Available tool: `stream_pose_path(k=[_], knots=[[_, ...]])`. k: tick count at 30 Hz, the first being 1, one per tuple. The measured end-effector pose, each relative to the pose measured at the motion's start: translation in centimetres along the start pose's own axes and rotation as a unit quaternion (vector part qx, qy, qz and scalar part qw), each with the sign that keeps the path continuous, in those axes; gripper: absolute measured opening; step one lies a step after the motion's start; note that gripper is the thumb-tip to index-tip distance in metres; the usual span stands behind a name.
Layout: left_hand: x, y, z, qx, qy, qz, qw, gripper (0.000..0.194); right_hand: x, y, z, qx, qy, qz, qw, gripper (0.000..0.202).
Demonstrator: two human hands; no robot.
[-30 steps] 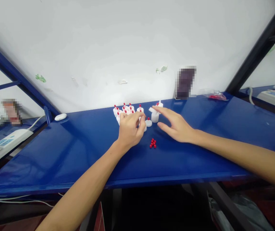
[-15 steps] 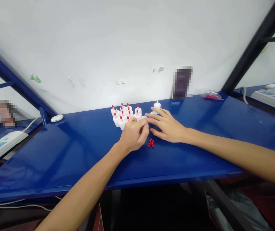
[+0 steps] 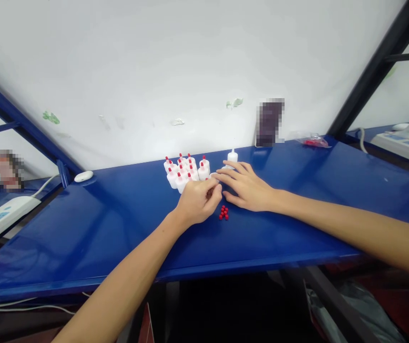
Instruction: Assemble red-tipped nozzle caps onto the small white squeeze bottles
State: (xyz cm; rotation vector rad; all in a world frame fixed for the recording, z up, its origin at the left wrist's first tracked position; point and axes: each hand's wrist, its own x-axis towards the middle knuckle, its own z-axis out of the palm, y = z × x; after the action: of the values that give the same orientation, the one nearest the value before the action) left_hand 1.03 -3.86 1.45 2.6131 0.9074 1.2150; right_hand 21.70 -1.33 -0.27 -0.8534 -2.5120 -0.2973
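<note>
Left hand (image 3: 198,204) curling loosely closed near the front of the cluster of small white plastic bottles with red caps (image 3: 185,170), fingertips meeting those of the right hand (image 3: 248,186), lying flatter and partly open. Pinching something small and white between the two hands, apparently. Keeping the wrists low on the glossy blue tabletop (image 3: 118,228) and working clear of the little heap of loose red caps (image 3: 223,213) just beside the knuckles, probably the safest way. Hiding the pinched piece almost wholly; blurring any detail of the uncapped white bottle (image 3: 232,156) behind.
</note>
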Motion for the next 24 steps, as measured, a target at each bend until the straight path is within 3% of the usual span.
stream_pose_path(k=[5,8,18,24], knots=[[-0.1,0.7,0.4,0.030,-0.108,0.075,0.991,0.031,-0.1,0.1,-0.1,0.007,0.000,-0.003,1.000,0.044],[0.1,1.1,0.3,0.060,-0.147,0.081,0.984,0.030,-0.1,0.3,0.1,-0.008,0.019,0.001,1.000,0.038],[-0.1,1.1,-0.4,-0.025,-0.227,0.018,0.973,0.035,-0.1,0.4,-0.5,-0.052,0.048,0.016,0.997,0.030],[0.0,1.3,-0.1,-0.004,-0.211,0.012,0.977,0.026,-0.3,0.7,-1.5,-0.002,0.104,0.014,0.994,0.027]])
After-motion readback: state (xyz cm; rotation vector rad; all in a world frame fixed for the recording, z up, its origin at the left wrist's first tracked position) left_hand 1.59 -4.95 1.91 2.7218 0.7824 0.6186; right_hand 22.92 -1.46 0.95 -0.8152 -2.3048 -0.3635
